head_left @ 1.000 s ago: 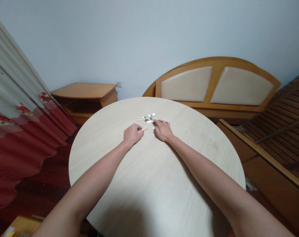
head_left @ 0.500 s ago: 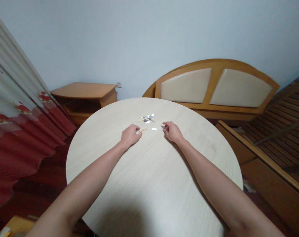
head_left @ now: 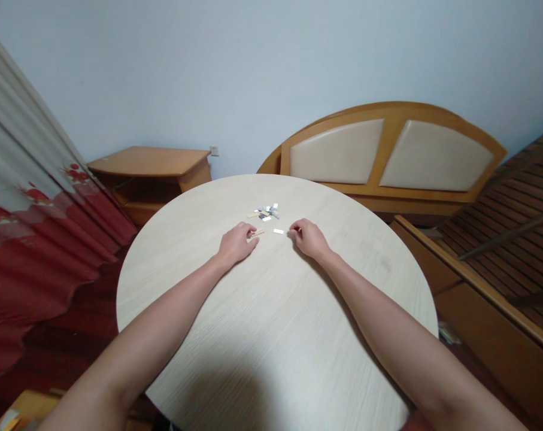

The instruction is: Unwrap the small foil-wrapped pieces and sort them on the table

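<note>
Round table (head_left: 275, 311), blurred tiny pieces (head_left: 266, 212), left hand (head_left: 236, 242) at tan strip (head_left: 257, 233), right hand (head_left: 309, 238) near white chip (head_left: 278, 231), grips unclear

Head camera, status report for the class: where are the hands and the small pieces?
Left hand at tan notched strip. Right hand near white piece. Small pieces piled beyond, neither hand on them.

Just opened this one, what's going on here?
A person has both bare hands on a round table. The left hand rests with its fingers at a small tan strip, though whether they grip it is hard to tell. The right hand lies curled near a small white piece, apart from it. Just beyond them sits a little pile of small pieces.
</note>
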Demonstrator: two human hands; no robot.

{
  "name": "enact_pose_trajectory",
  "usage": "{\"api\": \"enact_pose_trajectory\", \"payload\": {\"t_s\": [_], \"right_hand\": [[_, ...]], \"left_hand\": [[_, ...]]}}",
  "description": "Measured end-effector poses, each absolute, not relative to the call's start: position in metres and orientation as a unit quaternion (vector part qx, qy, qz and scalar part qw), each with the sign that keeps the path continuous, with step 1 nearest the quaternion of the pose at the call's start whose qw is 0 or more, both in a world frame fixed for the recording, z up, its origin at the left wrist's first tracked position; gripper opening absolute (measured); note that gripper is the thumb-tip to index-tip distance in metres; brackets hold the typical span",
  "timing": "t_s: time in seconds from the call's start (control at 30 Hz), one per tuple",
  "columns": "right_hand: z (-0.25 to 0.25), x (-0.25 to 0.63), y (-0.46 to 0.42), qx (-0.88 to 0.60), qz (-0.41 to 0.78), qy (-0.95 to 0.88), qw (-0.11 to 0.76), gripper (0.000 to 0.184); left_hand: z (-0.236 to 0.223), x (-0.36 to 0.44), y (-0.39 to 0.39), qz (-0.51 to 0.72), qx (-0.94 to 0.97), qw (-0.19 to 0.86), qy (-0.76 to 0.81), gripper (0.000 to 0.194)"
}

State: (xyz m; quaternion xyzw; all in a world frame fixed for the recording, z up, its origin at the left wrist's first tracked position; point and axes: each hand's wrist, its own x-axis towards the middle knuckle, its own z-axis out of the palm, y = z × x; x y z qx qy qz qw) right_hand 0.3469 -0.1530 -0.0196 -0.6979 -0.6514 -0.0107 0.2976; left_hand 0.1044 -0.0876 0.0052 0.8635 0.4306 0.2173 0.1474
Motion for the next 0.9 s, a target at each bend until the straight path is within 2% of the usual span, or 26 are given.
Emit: {"api": "enact_pose_trajectory", "payload": {"t_s": [0.1, 0.2, 0.27, 0.53, 0.9], "right_hand": [[-0.018, 0.325, -0.154, -0.662, 0.012, -0.656, 0.364, 0.020], [-0.017, 0.311, -0.155, -0.611, 0.037, -0.686, 0.394, 0.016], [-0.016, 0.307, -0.156, -0.588, 0.053, -0.706, 0.392, 0.015], [-0.014, 0.305, -0.157, -0.558, 0.064, -0.744, 0.362, 0.034], [-0.018, 0.303, -0.153, -0.531, 0.061, -0.746, 0.397, 0.039]], "left_hand": [[0.007, 0.109, -0.094, 0.222, 0.885, 0.146, 0.382, 0.021], [0.006, 0.113, -0.098, 0.223, 0.894, 0.152, 0.358, 0.021], [0.004, 0.115, -0.099, 0.233, 0.894, 0.161, 0.347, 0.022], [0.002, 0.117, -0.098, 0.234, 0.906, 0.177, 0.304, 0.019], [-0.002, 0.114, -0.095, 0.274, 0.900, 0.151, 0.303, 0.021]]}}
